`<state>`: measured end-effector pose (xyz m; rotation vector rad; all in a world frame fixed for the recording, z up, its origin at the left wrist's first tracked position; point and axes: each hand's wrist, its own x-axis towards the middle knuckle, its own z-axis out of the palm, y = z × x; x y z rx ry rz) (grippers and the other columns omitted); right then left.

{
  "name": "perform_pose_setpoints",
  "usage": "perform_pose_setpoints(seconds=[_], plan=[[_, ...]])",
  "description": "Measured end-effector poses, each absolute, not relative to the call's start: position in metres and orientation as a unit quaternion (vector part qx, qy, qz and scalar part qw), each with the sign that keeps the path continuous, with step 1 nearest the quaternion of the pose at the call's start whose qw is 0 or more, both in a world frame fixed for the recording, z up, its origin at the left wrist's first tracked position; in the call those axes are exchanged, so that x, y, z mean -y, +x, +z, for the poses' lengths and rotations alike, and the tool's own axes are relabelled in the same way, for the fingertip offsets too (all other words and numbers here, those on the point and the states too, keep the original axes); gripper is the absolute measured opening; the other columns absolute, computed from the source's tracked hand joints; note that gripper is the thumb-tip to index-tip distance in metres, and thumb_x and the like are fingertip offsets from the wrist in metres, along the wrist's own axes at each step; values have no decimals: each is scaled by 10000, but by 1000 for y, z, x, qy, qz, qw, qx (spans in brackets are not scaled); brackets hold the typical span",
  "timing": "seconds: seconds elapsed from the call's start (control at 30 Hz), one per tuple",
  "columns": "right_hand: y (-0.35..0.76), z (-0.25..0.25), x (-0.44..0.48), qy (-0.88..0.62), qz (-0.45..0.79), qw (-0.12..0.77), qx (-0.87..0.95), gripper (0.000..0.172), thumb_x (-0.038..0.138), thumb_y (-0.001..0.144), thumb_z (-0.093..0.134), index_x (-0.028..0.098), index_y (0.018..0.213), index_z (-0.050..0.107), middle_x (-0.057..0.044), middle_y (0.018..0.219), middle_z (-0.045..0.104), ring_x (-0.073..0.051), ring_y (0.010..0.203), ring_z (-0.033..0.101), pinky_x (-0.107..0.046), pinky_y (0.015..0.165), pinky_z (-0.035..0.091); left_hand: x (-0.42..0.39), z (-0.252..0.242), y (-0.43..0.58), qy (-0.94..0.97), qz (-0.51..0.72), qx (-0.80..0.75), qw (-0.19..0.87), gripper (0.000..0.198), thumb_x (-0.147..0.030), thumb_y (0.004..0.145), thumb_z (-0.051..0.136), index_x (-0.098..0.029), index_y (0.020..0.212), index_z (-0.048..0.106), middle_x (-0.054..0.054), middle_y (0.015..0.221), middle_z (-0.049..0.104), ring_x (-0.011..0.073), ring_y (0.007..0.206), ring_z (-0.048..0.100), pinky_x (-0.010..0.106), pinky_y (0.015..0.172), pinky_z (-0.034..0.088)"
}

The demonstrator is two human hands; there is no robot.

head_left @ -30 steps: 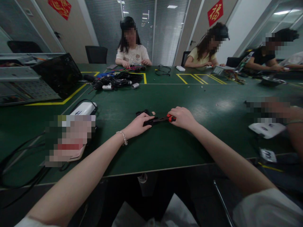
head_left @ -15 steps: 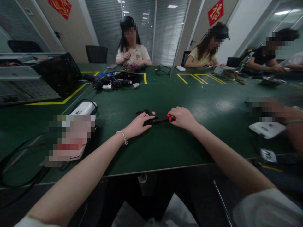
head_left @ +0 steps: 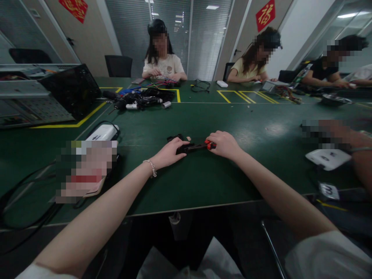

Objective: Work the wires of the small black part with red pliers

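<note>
On the green table my right hand [head_left: 225,144] is closed round the red handles of long-nosed pliers [head_left: 200,147]. The jaws point left, toward a small black part [head_left: 182,148] that my left hand [head_left: 170,153] grips between thumb and fingers. The jaws reach this part at its right end; whether they bite on it I cannot tell. Much of the part is hidden under my left fingers. Just beyond them lies another small black piece [head_left: 174,137], and a tiny pale scrap [head_left: 188,138] rests beside it.
A computer case [head_left: 35,97] stands at the left, near a tangle of cables and tools [head_left: 139,99]. Closer are a white device [head_left: 103,133] and a phone [head_left: 95,186] with black cords. A white box [head_left: 328,159] sits right, by another person's arm. Several people sit across the table.
My hands, the pliers and the black part stay almost where they were. The handles look slightly closer together. Across the table, a person's hands have come lower.
</note>
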<state>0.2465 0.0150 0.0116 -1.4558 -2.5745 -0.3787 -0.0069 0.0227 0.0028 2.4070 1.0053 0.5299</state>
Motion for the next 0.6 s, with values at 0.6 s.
perform_pose_setpoints(seconds=[0.6], plan=[[248, 11, -15, -484, -132, 81, 862, 211, 274, 729, 519, 184, 894, 615, -53, 859, 626, -188, 775, 491, -297, 638, 328, -21, 2, -7, 871, 201, -375, 248, 507, -228, 782, 576, -251, 1264, 422, 47, 1108, 449, 170, 901, 519, 335, 816, 464]])
